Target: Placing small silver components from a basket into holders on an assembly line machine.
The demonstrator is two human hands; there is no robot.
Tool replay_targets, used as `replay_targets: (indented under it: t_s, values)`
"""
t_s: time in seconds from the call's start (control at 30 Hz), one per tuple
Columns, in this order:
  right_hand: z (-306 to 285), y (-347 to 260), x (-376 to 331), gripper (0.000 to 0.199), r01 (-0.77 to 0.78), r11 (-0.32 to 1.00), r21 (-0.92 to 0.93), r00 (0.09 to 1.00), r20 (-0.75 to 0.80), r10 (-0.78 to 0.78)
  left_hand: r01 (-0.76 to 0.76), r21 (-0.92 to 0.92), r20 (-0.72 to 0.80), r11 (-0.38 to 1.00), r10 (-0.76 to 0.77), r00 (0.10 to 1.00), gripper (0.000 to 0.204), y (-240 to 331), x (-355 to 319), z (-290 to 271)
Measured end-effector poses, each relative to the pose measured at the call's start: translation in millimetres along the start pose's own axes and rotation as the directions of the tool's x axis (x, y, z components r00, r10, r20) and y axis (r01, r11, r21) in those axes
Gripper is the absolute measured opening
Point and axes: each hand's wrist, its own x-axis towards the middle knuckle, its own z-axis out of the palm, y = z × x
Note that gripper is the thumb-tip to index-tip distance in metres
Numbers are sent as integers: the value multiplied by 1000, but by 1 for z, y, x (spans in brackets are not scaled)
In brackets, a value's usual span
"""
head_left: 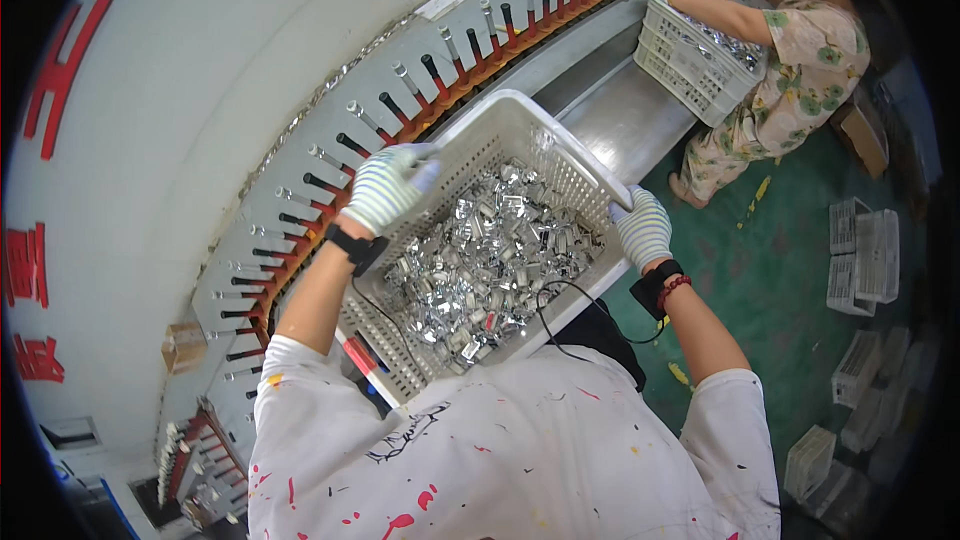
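Observation:
A white slotted plastic basket (500, 125) sits before me on a metal ledge, filled with several small shiny metal parts (487, 255). My left hand (392, 185), in a striped knit glove, grips the basket's left rim. My right hand (642, 228), gloved the same way, holds the right rim. Both wrists carry black bands with a thin black cable running between them across my paint-spattered white shirt.
A curved conveyor (330, 155) of metal pegs on an orange strip sweeps past the basket, under a large white housing. Another person (800, 70) at upper right handles a second white basket (690, 55). Stacked white crates (862, 255) stand on the green floor at right.

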Motion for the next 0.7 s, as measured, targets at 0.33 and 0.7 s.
replay_targets:
  t_s: [0.33, 0.7]
  values:
    - [11, 22, 25, 38, 143, 987, -74, 990, 21, -142, 400, 114, -165, 909, -379, 910, 51, -145, -203, 28]
    - [3, 3, 20, 39, 150, 989, -9, 987, 64, -149, 544, 125, 116, 830, -556, 823, 41, -155, -167, 14]
